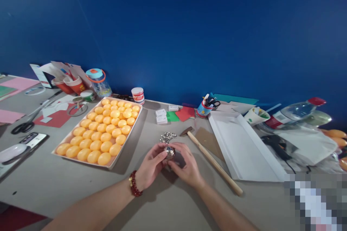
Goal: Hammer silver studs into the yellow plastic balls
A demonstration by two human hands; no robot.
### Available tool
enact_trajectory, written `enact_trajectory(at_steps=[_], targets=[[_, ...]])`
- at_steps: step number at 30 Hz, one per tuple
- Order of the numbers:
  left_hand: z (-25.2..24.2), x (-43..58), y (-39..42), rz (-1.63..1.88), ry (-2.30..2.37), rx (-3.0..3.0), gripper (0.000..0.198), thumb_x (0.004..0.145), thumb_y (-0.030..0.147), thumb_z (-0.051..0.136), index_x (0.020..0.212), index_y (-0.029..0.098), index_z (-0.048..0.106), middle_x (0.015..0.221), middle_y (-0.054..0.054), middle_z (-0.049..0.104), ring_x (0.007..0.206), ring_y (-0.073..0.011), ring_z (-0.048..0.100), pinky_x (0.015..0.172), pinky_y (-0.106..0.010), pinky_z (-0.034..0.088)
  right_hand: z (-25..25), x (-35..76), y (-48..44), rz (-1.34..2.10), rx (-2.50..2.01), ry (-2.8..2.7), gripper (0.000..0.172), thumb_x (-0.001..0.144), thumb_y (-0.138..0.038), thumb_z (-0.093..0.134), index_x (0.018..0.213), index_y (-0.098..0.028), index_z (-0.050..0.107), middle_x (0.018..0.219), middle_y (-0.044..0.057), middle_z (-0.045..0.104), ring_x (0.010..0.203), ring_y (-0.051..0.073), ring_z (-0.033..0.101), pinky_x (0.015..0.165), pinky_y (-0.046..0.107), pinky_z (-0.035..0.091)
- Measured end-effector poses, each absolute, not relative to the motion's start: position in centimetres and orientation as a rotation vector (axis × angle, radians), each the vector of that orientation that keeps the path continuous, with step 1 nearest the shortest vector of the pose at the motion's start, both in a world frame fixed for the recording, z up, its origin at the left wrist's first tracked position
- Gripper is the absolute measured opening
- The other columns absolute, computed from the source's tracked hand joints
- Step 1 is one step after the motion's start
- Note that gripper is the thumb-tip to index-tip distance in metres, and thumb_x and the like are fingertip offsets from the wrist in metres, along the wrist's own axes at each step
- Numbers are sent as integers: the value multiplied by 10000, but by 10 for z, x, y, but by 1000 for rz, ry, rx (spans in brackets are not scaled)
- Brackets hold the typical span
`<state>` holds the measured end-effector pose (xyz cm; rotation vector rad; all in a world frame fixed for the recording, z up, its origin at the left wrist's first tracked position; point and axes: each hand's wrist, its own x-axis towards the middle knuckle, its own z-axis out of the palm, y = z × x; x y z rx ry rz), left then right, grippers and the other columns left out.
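I log: one tray (pixel 110 165) of orange balls (pixel 101 127), ten o'clock from my left hand (pixel 151 164); its fingers gripping the silver ball (pixel 170 153), small metal pieces (pixel 167 137) at the ball's twelve; right hand (pixel 187 166), fingers likewise gripping; hammer (pixel 215 164), three o'clock.

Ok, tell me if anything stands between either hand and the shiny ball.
Nothing visible does: left hand and right hand both hold the shiny ball. The small metal pieces lie beyond it, not between.

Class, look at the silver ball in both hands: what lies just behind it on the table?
Behind the silver ball is a pile of shiny metallic pieces on the grey table. Whatever the ball, left hand and right hand cover cannot be seen.
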<state>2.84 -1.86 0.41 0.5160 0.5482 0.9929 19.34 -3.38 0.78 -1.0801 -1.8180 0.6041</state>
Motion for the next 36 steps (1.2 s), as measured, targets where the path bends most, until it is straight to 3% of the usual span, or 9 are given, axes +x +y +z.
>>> enact_trajectory(at_steps=[4,8,13,20,27,33,36], targets=[[2,30,-19,999,549,539,253,756,205,760,993,177,676,928,-39,666,824,-142,603,719,-247,476,7,193,-33,588,-1065,-1811,435,822,-235,657,1242,-279,551,1193,74,626,1125,259,560,956,424,471],[-1,29,-18,938,544,446,249,810,327,707,998,165,690,925,-68,691,830,-172,622,707,-272,484,8,195,-31,562,-1018,-1818,414,819,-268,681,1219,-283,576,1171,63,660,1108,265,576,972,449,456],[0,26,-17,901,539,433,250,787,255,736,1016,166,696,918,-76,725,847,-192,660,770,-309,493,10,195,-30,546,-979,-1838,420,825,-267,674,1232,-282,573,1176,60,673,1117,265,582,981,464,448],[-3,28,-18,929,548,462,295,747,288,773,1003,163,699,893,-60,724,811,-181,675,734,-282,498,8,195,-30,552,-1018,-1853,443,820,-287,683,1245,-286,559,1182,62,663,1154,274,557,994,474,444],[-3,28,-20,885,510,414,381,766,401,741,1053,159,676,958,-82,715,890,-208,660,826,-335,495,8,193,-32,593,-1025,-1811,434,821,-253,667,1238,-291,552,1161,57,661,1125,261,563,982,457,446],[-4,28,-19,858,521,370,224,830,321,691,996,170,688,872,-50,724,792,-161,665,736,-269,498,11,193,-33,633,-1032,-1821,428,832,-274,648,1248,-281,549,1174,60,660,1127,262,563,992,454,440],[-8,28,-20,880,526,381,235,829,325,693,990,153,692,855,-55,724,774,-158,664,719,-262,499,15,193,-33,641,-1019,-1833,432,829,-281,657,1247,-281,549,1171,58,664,1123,256,564,996,441,440]])
